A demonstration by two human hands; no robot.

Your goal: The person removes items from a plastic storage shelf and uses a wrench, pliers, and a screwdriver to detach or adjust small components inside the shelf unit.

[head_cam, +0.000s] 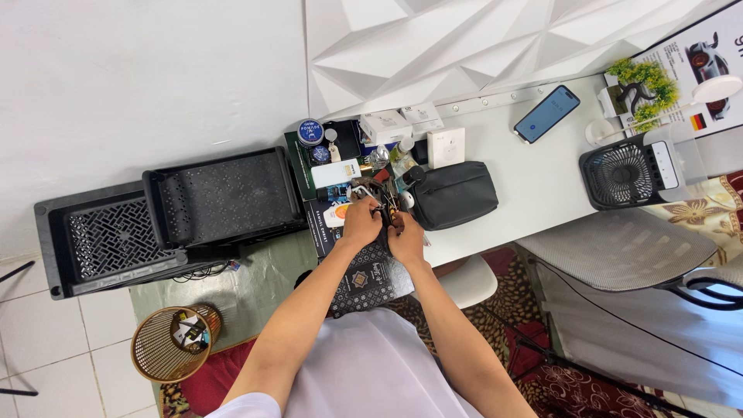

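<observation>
Left hand: left hand [361,222] over the near edge of the white desk [534,182], fingers curled inward and closed on a small dark object [381,207]; what the object is, too small to tell.
Right hand: right hand [405,238] just beside the left, knuckles up, fingers bent toward the same object; fingertips hidden behind the hand, so cannot tell whether they pinch it or only touch it.
Object vs fingers: sits between the two hands, at the left fingertips and just above the right hand's knuckles; both hands nearly touching each other there.
Under the hands: dark patterned box [370,277], lying flat at the desk's edge, partly covered by both wrists.
Just right of the hands: black zip pouch [454,193], near but apart from the right hand.
Behind the hands: clutter of small bottles and boxes; round blue tin [310,131]; white square box [446,147].
Further right: phone [546,114], screen up; small desk fan [624,176]; grey mesh chair [619,249].
Left side: two black perforated crates [166,217].
Floor: woven basket [172,343].
</observation>
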